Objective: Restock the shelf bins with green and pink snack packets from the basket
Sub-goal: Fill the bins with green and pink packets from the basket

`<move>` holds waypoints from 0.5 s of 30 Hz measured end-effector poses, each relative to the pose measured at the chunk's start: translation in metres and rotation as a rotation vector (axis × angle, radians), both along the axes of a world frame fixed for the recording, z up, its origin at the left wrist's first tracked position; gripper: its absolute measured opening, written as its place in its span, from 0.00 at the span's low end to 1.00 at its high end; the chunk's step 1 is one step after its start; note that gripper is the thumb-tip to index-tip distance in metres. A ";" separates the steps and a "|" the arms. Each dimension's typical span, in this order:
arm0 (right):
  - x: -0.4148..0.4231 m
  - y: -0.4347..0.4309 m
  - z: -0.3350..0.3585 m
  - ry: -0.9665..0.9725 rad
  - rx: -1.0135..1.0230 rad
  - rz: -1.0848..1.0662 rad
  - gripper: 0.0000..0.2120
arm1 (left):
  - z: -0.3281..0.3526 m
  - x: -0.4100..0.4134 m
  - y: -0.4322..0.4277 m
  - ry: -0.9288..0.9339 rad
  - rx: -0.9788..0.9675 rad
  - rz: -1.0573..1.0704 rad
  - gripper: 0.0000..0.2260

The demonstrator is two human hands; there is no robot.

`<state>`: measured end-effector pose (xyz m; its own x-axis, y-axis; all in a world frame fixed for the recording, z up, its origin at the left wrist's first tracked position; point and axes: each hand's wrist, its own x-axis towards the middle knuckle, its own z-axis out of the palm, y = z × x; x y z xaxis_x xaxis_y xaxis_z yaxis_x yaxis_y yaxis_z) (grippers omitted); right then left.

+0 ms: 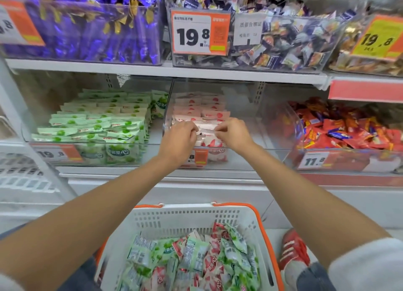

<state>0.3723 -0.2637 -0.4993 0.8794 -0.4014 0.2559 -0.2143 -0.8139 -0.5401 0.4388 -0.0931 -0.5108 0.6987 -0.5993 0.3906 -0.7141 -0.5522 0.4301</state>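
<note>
Both my hands reach into the clear middle bin (pixel 244 146) on the lower shelf, where pink packets (pixel 207 109) stand in rows. My left hand (pixel 181 138) and my right hand (pixel 232 133) each pinch an end of a pink packet (pixel 207 127) lying flat over the front row. The bin to the left holds rows of green packets (pixel 98 122). Below, a white basket (pixel 185 218) with orange handles holds a mixed heap of green and pink packets (pixel 196 258).
A bin of red snack packs (pixel 340 131) stands to the right. The upper shelf carries bins of purple sweets (pixel 87 28) and mixed wrapped candies (pixel 283 39), with price tags on the fronts. My red shoe (pixel 293 249) is beside the basket.
</note>
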 end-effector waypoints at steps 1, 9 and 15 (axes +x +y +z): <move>-0.001 0.001 0.000 -0.002 -0.020 0.005 0.07 | -0.001 -0.001 0.001 -0.009 -0.015 0.011 0.12; -0.047 0.044 -0.024 -0.302 -0.225 -0.047 0.03 | -0.012 -0.056 0.022 0.086 -0.133 0.092 0.06; -0.096 0.087 -0.119 0.027 0.043 -0.020 0.05 | -0.105 -0.072 0.074 0.560 0.341 0.101 0.09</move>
<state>0.2766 -0.1766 -0.6181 0.8774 -0.4291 0.2146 -0.2453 -0.7857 -0.5679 0.3664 -0.0191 -0.6163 0.8005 -0.5456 -0.2481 -0.3704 -0.7758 0.5109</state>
